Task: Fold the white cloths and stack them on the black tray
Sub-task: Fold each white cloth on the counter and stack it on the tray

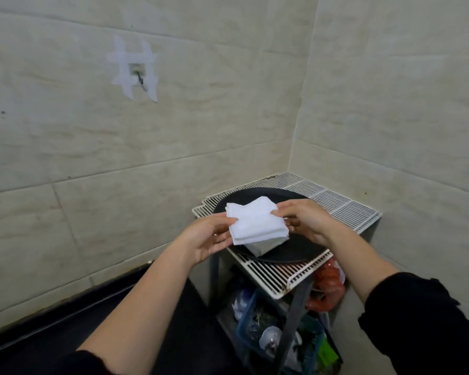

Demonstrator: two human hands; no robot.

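Pale, stone-look tiles cover both walls of this corner. Two hands hold a soft white folded cloth just above the tray. The left hand pinches the cloth's left edge, with the thumb on top and the fingers curled under. The right hand pinches the right edge with its fingertips. The cloth is a thick, fluffy square, folded in layers.

Right under it sits a pile of folded cloths that looks grey in the shade. I cannot tell if the held cloth touches it. The pile rests on a round black tray, which is flat and smooth. The tray lies on a white wire rack made of thin bars, on top of a grey metal stand.

Below the rack, a blue plastic basket holds a jumble of small things too blurry to name. A red plastic bag sits beside it. Black sleeves cover the upper arms. White tape strips cross on the left wall.
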